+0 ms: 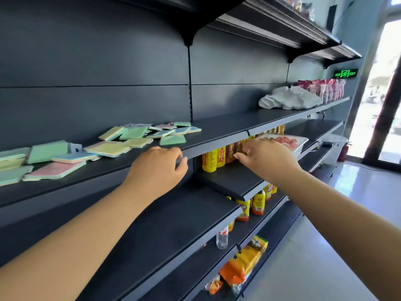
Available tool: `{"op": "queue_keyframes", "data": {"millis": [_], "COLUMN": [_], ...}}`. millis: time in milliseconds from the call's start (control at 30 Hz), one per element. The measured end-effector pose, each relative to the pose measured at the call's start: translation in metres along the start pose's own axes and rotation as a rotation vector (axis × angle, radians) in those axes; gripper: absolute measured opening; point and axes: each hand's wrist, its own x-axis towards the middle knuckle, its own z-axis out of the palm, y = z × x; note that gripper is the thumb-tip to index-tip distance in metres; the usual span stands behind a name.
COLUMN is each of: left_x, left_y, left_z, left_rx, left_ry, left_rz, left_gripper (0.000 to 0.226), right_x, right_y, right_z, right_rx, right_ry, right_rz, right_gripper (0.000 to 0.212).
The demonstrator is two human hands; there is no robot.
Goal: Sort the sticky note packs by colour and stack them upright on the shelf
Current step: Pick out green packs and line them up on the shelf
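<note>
Head view: sticky note packs [108, 146] flat on shelf [227, 124], beyond left hand [156, 168] curled, empty fingers [181, 161]

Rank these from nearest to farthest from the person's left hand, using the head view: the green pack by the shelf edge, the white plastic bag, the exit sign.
From the left hand:
1. Green pack, just beyond the fingers on the same shelf.
2. White plastic bag, far along the shelf to the right.
3. Exit sign, on the wall past the shelf's right end.

Daylight floods from the overexposed doorway [377, 88] at right; dark shelf [217, 131] stays evenly lit; wide-angle bowing at edges.
</note>
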Motion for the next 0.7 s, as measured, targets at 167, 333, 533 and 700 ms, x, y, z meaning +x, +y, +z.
{"op": "queue_keyframes", "data": {"millis": [167,333,533,700], "left_x": [0.037,0.083,0.119,0.119], "left_y": [0.004,-0.013,-0.030,-0.032], "left_z": [0.033,0.079,0.109,0.125], "left_rx": [0.047,0.079,0.148,0.244], "left_ry": [-0.028,-0.044,-0.085,-0.107], "left_rz": [-0.052,-0.179,-0.350,-0.387], "left_gripper": [0.030,0.031,0.043,0.053], "right_x": [0.031,0.095,0.170,0.209], "right_y": [0.030,0.052,0.040,0.012], "right_z": [0.022,0.059,0.095,0.124], "right_rx": [0.024,0.050,0.174,0.297], "right_ry": [-0.017,-0.037,-0.148,-0.195], "right_rz": [-0.033,-0.089,-0.197,-0.332], "right_gripper": [0.043,0.041,0.040,0.040]}}
